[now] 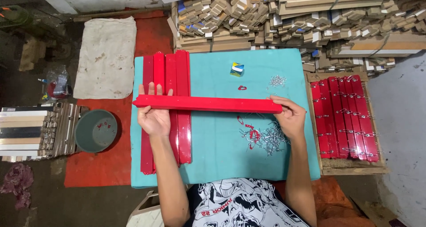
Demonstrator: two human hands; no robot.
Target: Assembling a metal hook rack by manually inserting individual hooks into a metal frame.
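Both hands (154, 116) (290, 117) pinching red bar (208, 104) ends, red strips (171, 76) beneath, metal hooks (266, 138) near right hand

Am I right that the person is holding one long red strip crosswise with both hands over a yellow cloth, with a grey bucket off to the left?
Not quite. The head view shows the cloth is teal, not yellow. The rest holds: the left hand and right hand hold one long red strip crosswise over it, and the grey bucket stands off to the left.
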